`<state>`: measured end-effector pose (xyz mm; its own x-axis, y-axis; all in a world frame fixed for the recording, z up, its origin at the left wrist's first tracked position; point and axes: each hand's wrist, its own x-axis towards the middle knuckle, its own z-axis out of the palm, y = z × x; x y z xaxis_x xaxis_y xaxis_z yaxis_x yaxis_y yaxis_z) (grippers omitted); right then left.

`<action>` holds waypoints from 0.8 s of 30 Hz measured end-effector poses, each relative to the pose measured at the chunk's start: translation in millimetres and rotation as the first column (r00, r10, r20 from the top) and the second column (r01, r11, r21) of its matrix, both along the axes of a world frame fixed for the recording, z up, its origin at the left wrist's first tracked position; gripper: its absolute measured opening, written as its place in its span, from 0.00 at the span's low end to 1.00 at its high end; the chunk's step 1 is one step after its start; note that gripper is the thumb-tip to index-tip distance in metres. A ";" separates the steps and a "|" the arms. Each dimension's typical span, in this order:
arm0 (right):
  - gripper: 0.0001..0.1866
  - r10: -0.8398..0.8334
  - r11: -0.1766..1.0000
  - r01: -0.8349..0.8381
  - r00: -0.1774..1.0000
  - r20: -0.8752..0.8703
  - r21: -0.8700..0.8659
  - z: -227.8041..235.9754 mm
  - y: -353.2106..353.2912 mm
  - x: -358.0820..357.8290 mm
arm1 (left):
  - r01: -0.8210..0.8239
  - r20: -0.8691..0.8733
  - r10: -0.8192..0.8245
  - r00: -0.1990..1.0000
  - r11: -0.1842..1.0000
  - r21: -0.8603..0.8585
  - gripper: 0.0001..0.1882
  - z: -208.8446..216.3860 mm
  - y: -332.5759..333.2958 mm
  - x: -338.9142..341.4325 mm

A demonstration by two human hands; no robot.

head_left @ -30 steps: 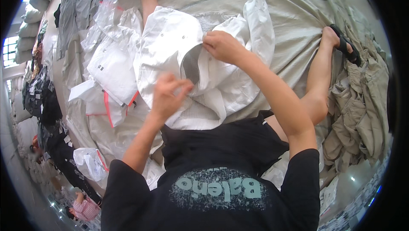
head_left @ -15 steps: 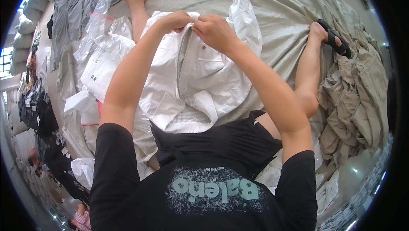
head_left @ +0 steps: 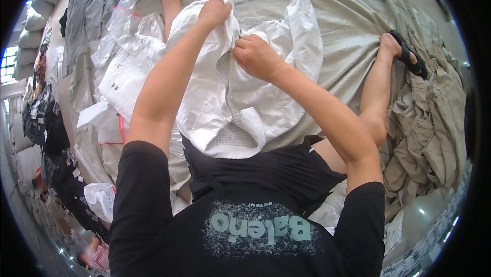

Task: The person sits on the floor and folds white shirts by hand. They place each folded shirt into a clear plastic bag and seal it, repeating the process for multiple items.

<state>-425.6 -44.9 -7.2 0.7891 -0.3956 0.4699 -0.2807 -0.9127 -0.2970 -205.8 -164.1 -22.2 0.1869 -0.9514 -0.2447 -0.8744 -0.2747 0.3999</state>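
While my left hand (head_left: pixel 215 12) grips the far part of a white cloth jacket with grey checked lining (head_left: pixel 263 95), my right hand (head_left: pixel 254 57) pinches its front edge.

Jacket (head_left: pixel 279 102) between legs (head_left: pixel 372 93) (bags (head_left: pixel 124 82) leftward)

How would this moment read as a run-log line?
left hand: gripping jacket, far end | right hand: pinching its opening | jacket: spread on sheet

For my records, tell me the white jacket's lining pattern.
A small grey-and-white check on the lining, best in the head view.
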 end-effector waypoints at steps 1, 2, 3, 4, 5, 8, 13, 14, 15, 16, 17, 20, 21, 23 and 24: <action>0.03 0.061 0.998 -0.061 0.998 -0.012 0.003 -1.6 5.4 3.6 | -0.018 0.083 0.021 0.996 0.999 -0.035 0.27 -6.1 -3.4 6.1; 0.02 0.122 0.993 -0.122 0.992 -0.024 0.006 -3.6 13.9 7.3 | -0.088 0.103 0.098 0.990 0.992 -0.091 0.27 -10.8 -8.4 13.5; 0.02 0.209 0.968 -0.221 0.972 0.107 0.116 -12.6 35.4 12.5 | -0.151 0.115 0.169 0.979 0.976 -0.156 0.28 -11.9 -18.4 21.0; 0.02 0.296 0.933 -0.302 0.953 0.058 0.196 -5.1 58.0 12.7 | -0.215 0.121 0.243 0.962 0.954 -0.209 0.28 -16.7 -20.5 30.6; 0.02 0.325 0.929 -0.323 0.946 0.022 0.182 -21.3 80.4 5.3 | -0.226 0.083 0.243 0.966 0.957 -0.180 0.28 -6.2 -30.3 29.0; 0.05 0.358 0.889 -0.360 0.932 0.059 0.282 20.6 119.7 -14.0 | -0.217 0.165 0.241 0.957 0.964 -0.151 0.29 0.6 -33.7 45.4; 0.09 0.274 0.915 -0.283 0.959 0.072 0.288 15.9 98.6 -37.9 | -0.229 0.034 0.234 0.972 0.967 -0.112 0.35 -9.5 -16.3 91.2; 0.10 0.287 0.915 -0.298 0.954 0.082 0.273 11.5 87.9 -40.1 | -0.221 -0.009 0.221 0.975 0.973 -0.064 0.36 -8.2 -11.5 98.4; 0.11 0.288 0.888 -0.280 0.957 0.033 0.364 5.5 77.6 -49.1 | -0.196 -0.080 0.184 0.980 0.964 -0.178 0.37 -5.4 -1.1 79.9; 0.10 0.262 0.840 -0.211 0.964 -0.034 0.500 5.3 69.4 -60.4 | -0.057 -0.049 0.043 0.998 0.932 -0.359 0.34 3.4 21.8 53.7; 0.09 0.219 0.817 -0.153 0.974 -0.053 0.557 0.1 63.0 -67.3 | 0.082 0.006 -0.092 0.996 0.849 -0.523 0.31 20.8 54.0 25.4; 0.11 -0.169 0.871 0.127 0.985 0.046 0.474 -27.1 57.9 -62.0 | 0.447 -0.068 -0.504 0.861 0.814 -0.372 0.16 80.6 170.0 -15.4; 0.12 -0.299 0.817 0.211 0.951 0.082 0.536 -25.8 64.9 -57.5 | 0.614 -0.091 -0.690 0.718 0.689 -0.384 0.13 90.3 208.4 -15.7; 0.13 -0.356 0.749 0.203 0.926 0.125 0.631 -16.6 89.4 -53.8 | 0.831 -0.077 -0.874 0.479 0.480 -0.281 0.16 115.8 277.3 -23.5; 0.14 -0.289 0.740 0.127 0.947 0.141 0.660 -12.1 107.5 -56.1 | 0.915 -0.063 -0.938 0.341 0.346 -0.208 0.19 127.1 300.4 -29.7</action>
